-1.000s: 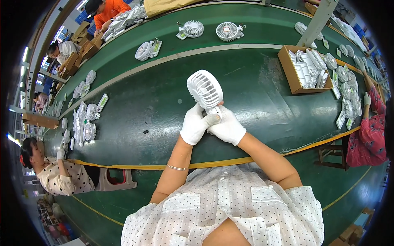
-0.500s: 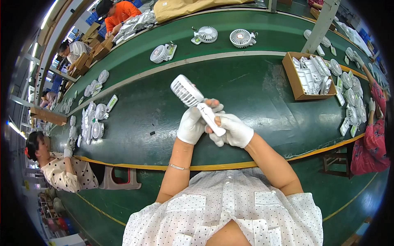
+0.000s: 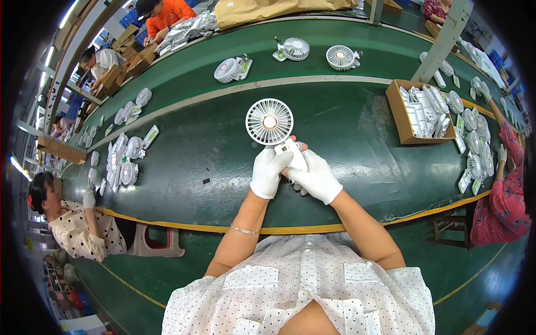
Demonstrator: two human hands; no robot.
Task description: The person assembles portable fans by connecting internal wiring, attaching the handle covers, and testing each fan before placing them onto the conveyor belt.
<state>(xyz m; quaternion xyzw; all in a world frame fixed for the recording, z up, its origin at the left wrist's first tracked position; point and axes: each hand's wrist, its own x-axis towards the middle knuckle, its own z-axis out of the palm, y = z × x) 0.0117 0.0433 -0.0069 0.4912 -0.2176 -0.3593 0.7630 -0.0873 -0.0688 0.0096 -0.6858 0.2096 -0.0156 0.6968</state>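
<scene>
Both gloved hands meet over the green counter (image 3: 184, 167), and between them they hold a small white handheld fan (image 3: 270, 122). The left hand (image 3: 268, 172) has its fingers clenched around the fan's handle from the left side, and the right hand (image 3: 316, 177) grasps the same handle from the right and below, so the two gloves touch each other. The fan's round grille head sticks up above the hands, facing the camera, with an orange-toned hub at its centre. A thin bracelet (image 3: 243, 229) sits on the left wrist.

Farther across the counter, beyond a pale stripe, three more white fans (image 3: 295, 48) lie in a loose row. To the right stands an open cardboard box (image 3: 397, 111) packed with white parts, and more fans are spread along the right edge near a person in a red patterned garment (image 3: 505, 195). On the left, a cluster of fans and parts (image 3: 125, 159) lies in front of a seated person in a dotted top (image 3: 78, 229). A person in orange (image 3: 167, 12) works at the far side
</scene>
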